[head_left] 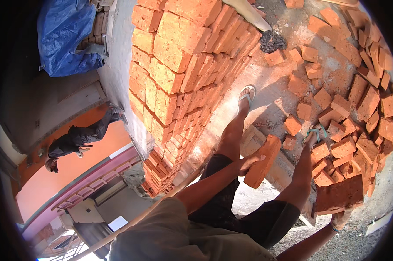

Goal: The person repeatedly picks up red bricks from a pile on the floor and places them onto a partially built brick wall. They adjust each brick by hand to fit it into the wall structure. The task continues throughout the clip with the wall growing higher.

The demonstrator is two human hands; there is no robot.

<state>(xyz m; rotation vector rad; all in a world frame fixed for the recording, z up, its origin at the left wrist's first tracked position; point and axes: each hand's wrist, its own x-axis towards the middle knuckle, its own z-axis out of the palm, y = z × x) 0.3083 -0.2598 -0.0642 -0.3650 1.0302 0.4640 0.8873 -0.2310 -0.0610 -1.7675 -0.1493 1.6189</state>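
I wear this camera on my head, the left of a side-by-side pair, and it faces steeply down over my shirt (174,230) and shorts (218,213). My left hand (251,164) and right hand (342,218) are near, my left foot (245,97) farther below. The wide fisheye bends the edges toward a dark round rim, tipping a distant person (81,135) sideways at left.
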